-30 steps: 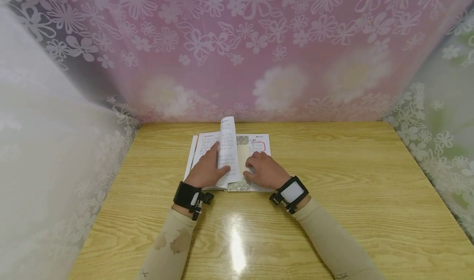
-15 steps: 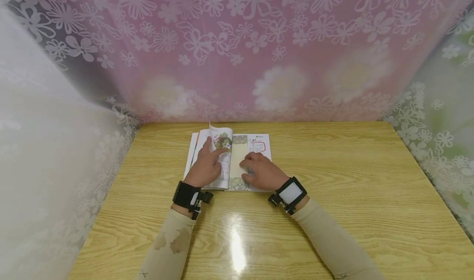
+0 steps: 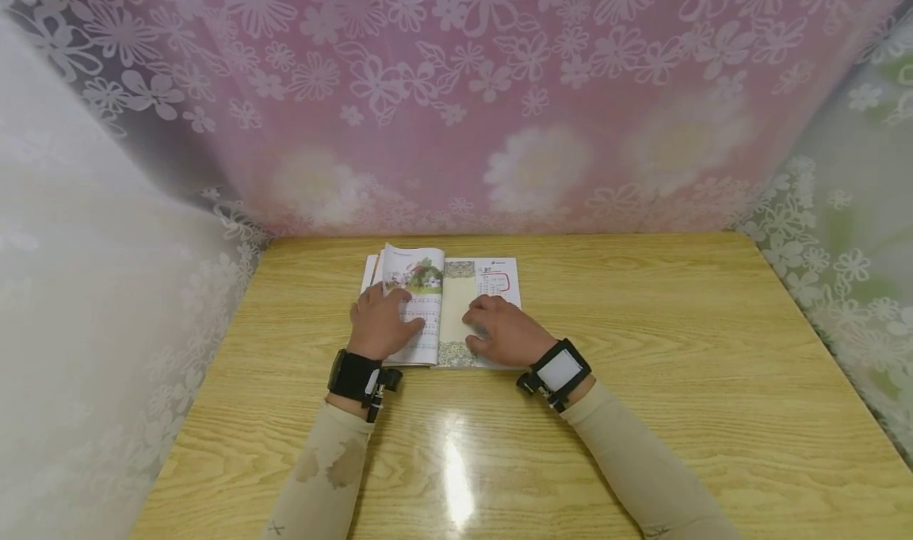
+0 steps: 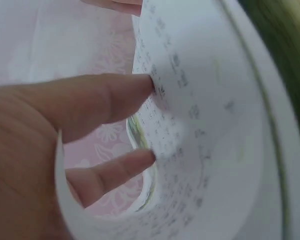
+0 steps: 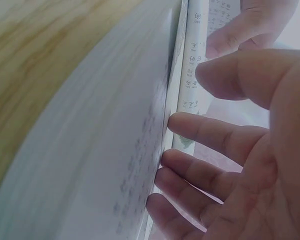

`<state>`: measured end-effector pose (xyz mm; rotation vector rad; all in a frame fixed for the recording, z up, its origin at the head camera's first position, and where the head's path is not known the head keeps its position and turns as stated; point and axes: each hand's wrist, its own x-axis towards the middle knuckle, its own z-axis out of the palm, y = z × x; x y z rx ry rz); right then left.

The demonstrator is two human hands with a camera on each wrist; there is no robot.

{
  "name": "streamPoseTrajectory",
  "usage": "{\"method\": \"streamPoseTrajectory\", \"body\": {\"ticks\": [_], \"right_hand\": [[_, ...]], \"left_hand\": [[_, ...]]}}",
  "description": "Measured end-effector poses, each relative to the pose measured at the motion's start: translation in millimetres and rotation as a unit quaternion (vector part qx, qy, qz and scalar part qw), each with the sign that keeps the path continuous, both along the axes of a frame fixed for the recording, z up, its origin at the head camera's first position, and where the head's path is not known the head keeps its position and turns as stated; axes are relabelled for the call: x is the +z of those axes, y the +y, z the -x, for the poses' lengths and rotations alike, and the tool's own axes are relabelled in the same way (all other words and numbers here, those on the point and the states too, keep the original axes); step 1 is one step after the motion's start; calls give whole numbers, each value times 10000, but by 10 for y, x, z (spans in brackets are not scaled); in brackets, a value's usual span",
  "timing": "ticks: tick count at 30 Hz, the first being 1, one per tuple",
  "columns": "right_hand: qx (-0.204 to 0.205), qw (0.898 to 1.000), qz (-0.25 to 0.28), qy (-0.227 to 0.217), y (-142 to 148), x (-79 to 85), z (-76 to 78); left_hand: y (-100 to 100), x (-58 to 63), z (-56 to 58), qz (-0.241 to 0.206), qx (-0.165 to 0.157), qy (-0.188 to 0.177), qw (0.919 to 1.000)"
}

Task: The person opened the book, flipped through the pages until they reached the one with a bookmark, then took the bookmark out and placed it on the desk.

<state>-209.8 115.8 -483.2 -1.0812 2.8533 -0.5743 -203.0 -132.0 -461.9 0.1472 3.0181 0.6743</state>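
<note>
An open book (image 3: 499, 270) lies on the table, its printed pages facing up. On its left side is a page (image 3: 419, 274) with a coloured picture above lines of text. My left hand (image 3: 380, 323) rests over that page's outer edge, fingers spread, and in the left wrist view the page (image 4: 205, 125) bends in a curve beside two fingertips. A cream strip (image 3: 459, 310) with patterned ends runs along the inner part of the right side. My right hand (image 3: 509, 332) lies on the right side with fingertips on the strip; the right wrist view shows its fingers (image 5: 190, 172) loosely bent.
Wood-grain table (image 3: 642, 326) surrounds the book. A pink flowered curtain (image 3: 456, 128) hangs behind the table's back edge, with pale sheets (image 3: 93, 247) at the sides. Both wrists carry black straps (image 3: 354, 375) with small cameras.
The left hand has carried a raised page over to the left and laid it down, uncovering the cream strip fully. The right hand has barely moved.
</note>
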Motion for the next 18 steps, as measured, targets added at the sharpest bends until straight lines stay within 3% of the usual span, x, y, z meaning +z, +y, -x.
{"method": "streamPoseTrajectory", "body": {"ticks": [5, 9, 15, 18], "right_hand": [[-44, 10000, -29, -21, -11, 21, -7], [-67, 9999, -68, -40, -10, 25, -14], [-15, 10000, 35, 19, -9, 30, -20], [1, 10000, 34, 38, -9, 28, -18]], "left_hand": [[-3, 14, 0, 361, 262, 380, 9983], [12, -1, 8, 600, 226, 554, 9964], [63, -42, 12, 941, -482, 862, 9907], [87, -55, -3, 941, -892, 791, 9884]]}}
